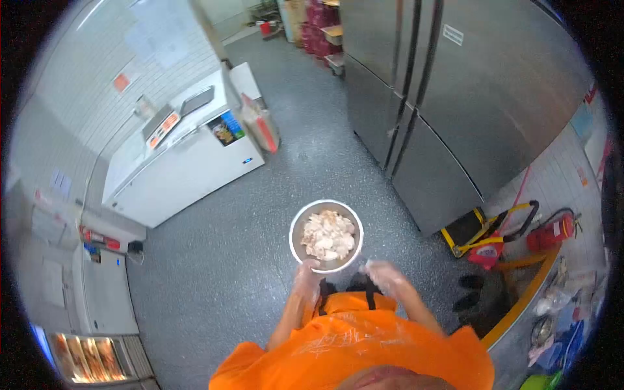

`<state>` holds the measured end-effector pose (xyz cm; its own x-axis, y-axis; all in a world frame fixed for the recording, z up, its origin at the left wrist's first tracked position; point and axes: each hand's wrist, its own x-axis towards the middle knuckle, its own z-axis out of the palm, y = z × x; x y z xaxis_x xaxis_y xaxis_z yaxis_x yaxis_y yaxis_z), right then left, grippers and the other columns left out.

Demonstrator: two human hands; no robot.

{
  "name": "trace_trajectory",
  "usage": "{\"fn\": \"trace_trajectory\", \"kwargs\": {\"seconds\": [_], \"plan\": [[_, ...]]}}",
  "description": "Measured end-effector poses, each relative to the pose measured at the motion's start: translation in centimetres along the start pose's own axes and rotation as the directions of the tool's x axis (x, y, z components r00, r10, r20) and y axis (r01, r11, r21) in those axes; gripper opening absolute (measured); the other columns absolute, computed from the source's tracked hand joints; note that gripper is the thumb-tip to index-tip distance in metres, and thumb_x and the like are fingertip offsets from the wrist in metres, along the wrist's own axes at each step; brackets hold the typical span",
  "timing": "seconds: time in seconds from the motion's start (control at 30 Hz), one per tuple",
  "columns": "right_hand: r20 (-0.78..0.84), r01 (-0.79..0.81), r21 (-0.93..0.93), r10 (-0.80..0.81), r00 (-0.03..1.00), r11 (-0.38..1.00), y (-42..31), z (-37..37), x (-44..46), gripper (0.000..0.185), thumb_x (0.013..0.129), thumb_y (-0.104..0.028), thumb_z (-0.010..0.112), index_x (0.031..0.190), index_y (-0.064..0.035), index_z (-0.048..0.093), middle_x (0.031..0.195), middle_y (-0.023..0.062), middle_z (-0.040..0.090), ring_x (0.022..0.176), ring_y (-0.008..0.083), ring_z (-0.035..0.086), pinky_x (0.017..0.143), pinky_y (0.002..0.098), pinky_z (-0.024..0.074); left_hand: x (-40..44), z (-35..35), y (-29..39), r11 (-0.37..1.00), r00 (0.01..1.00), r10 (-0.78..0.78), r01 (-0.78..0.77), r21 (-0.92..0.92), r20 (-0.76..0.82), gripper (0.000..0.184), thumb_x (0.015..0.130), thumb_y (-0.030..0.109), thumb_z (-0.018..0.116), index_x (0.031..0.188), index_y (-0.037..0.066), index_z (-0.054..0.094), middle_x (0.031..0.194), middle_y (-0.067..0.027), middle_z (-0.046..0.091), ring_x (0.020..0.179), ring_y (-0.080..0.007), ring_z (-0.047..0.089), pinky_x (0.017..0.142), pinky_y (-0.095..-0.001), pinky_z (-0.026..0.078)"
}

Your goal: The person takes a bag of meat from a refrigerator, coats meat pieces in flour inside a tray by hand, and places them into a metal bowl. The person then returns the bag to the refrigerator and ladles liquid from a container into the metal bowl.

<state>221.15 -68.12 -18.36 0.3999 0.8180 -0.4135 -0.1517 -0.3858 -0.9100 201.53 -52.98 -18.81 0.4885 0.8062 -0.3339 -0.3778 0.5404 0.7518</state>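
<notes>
Commercial kitchen: steel fridge [494, 97], chest freezer [188, 172]

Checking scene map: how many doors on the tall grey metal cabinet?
4: upper left door, upper right door, lower left door, lower right door. The cabinet stands right of the round silver metal bowl of pale pieces; its top is cropped, so more may be hidden.

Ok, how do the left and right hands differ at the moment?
The left hand is at the near-left rim of the metal bowl and appears to touch it, while the right hand is apart from the rim, to its right. The left hand points roughly forward; the right hand slants forward and to the left. Both hands look covered by thin, see-through gloves.
</notes>
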Motion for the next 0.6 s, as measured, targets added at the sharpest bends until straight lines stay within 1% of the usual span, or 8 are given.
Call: {"fn": "trace_trajectory", "kwargs": {"seconds": [0.1,0.2,0.37,0.47,0.5,0.53,0.57,0.6], "plan": [[-0.223,0.191,-0.101,-0.210,0.952,0.976,6.4,-4.5,1.1,0.033,0.095,-0.031,0.057,0.109,-0.0043,0.069,0.092,0.0008,0.067,0.077,0.0134,0.057,0.073,0.0331,0.0480,-5.6,0.1,-2.0,0.998,0.995,0.058,-0.057,-0.018,0.082,0.059,0.075,0.011,0.057,0.131,-0.005,0.049,0.122,-0.0165,0.061,0.107,-0.0298,0.063,0.092,-0.0406,0.052],[-0.003,0.097,0.424,-0.106,0.994,0.900,1.8,-5.0,-1.5,0.028,0.095,-0.036,0.061,0.098,-0.0097,0.070,0.087,0.0023,0.066,0.074,0.0096,0.055,0.067,0.0284,0.0467,-1.3,-2.1,-4.9,0.998,0.999,0.009,-0.010,0.057,0.034,0.057,0.077,0.011,0.056,0.131,-0.006,0.049,0.123,-0.0174,0.061,0.106,-0.0317,0.064,0.092,-0.0431,0.054],[0.081,0.310,-0.583,-0.326,0.942,0.751,1.0,0.5,2.2,0.042,0.099,-0.042,0.050,0.104,-0.0045,0.069,0.104,0.0155,0.069,0.088,0.0252,0.064,0.080,0.0389,0.0511,2.5,-5.7,-6.1,0.996,0.987,-0.083,0.077,0.044,0.135,0.053,0.078,0.004,0.052,0.130,-0.008,0.047,0.124,-0.0189,0.060,0.106,-0.0336,0.064,0.090,-0.0456,0.056],[0.049,0.357,-0.821,-0.568,0.821,0.446,-0.4,0.4,1.2,0.053,0.099,-0.048,0.048,0.119,-0.0023,0.065,0.120,0.0208,0.065,0.110,0.0347,0.062,0.098,0.0447,0.0465,2.9,-8.2,-6.0,0.999,0.963,0.023,-0.028,0.016,0.269,0.045,0.080,0.003,0.053,0.125,-0.006,0.052,0.121,-0.0168,0.061,0.107,-0.0331,0.063,0.090,-0.0442,0.057],[-0.323,0.182,-0.683,-0.516,0.793,0.707,-3.7,0.0,-4.6,0.045,0.100,-0.040,0.043,0.108,-0.0009,0.065,0.113,0.0220,0.066,0.108,0.0353,0.062,0.096,0.0473,0.0457,3.3,-8.4,-7.1,0.999,0.956,0.047,-0.048,-0.001,0.288,0.043,0.081,0.003,0.053,0.124,-0.005,0.053,0.119,-0.0161,0.061,0.107,-0.0329,0.063,0.091,-0.0439,0.057],[-0.354,0.292,-0.753,-0.737,0.575,0.590,-2.0,-3.1,-4.9,0.037,0.098,-0.034,0.045,0.098,-0.0019,0.062,0.102,0.0226,0.067,0.098,0.0362,0.065,0.087,0.0482,0.0494,3.3,-10.8,-7.3,0.999,0.950,-0.038,0.032,0.025,0.311,0.041,0.083,0.005,0.055,0.123,-0.003,0.054,0.117,-0.0141,0.061,0.106,-0.0301,0.063,0.093,-0.0422,0.055],[-0.439,-0.009,-0.856,-0.719,0.539,0.517,-3.5,-5.0,-9.8,0.031,0.096,-0.029,0.049,0.090,-0.0003,0.058,0.090,0.0227,0.067,0.087,0.0400,0.066,0.077,0.0487,0.0521,3.5,-13.9,-8.5,0.993,0.970,-0.076,0.053,0.105,0.232,0.047,0.074,0.004,0.057,0.121,-0.001,0.056,0.118,-0.0126,0.062,0.105,-0.0263,0.063,0.087,-0.0396,0.055],[-0.602,-0.030,-0.788,-0.760,0.246,0.615,-6.0,-11.6,-8.9,0.034,0.095,-0.031,0.052,0.090,0.0018,0.054,0.086,0.0238,0.066,0.081,0.0435,0.066,0.072,0.0489,0.0531,5.2,-12.5,-5.8,0.983,0.969,-0.059,0.014,0.185,0.241,0.045,0.074,0.005,0.058,0.119,-0.001,0.057,0.116,-0.0122,0.063,0.102,-0.0259,0.064,0.085,-0.0391,0.055]]}}
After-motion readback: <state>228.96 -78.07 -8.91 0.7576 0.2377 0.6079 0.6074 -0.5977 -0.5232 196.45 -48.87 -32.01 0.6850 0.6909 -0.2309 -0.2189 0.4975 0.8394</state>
